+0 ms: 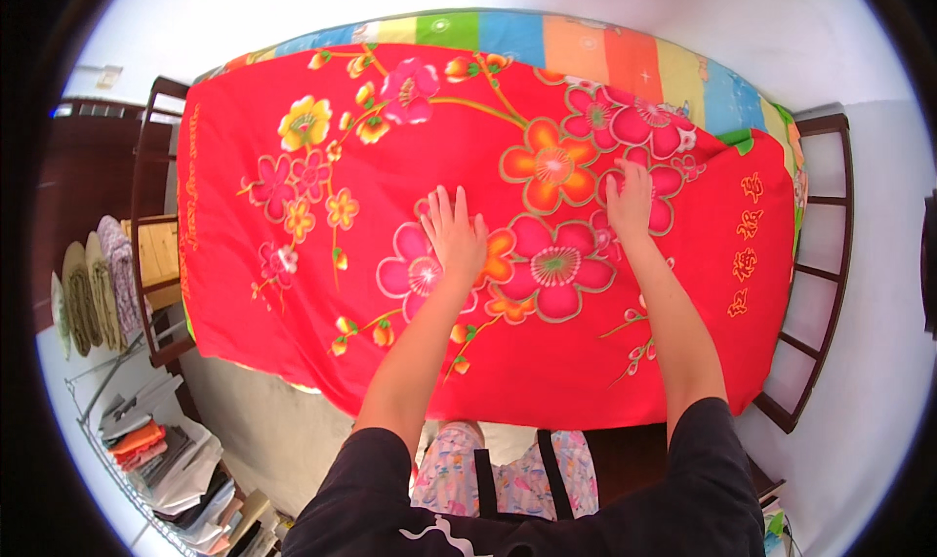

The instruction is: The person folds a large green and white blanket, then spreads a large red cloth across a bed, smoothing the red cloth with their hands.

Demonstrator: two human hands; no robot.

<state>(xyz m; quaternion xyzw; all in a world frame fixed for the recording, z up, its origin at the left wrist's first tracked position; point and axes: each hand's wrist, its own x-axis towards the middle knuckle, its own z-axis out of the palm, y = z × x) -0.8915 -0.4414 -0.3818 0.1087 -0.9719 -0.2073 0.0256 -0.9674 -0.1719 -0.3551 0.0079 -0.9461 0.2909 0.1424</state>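
Note:
A large red sheet (576, 362) printed with pink, orange and yellow flowers lies spread over a bed. My left hand (456, 233) rests palm down near its middle, fingers spread, beside a pink and an orange flower. Further right, my right hand (630, 194) lies on the sheet over a pink flower, its fingers apart. Neither hand holds anything. Soft wrinkles run across the cloth, and its near edge hangs in front of me. Along the far side, a bed cover (512, 40) with multicoloured blocks shows from under the red cloth.
Dark wooden bed ends stand at the left (146, 186) and right (830, 254). White walls enclose the far and right sides. At the lower left, a metal rack (107, 450) carries stacked papers and folded items, with rolled cloths (98, 274) above it.

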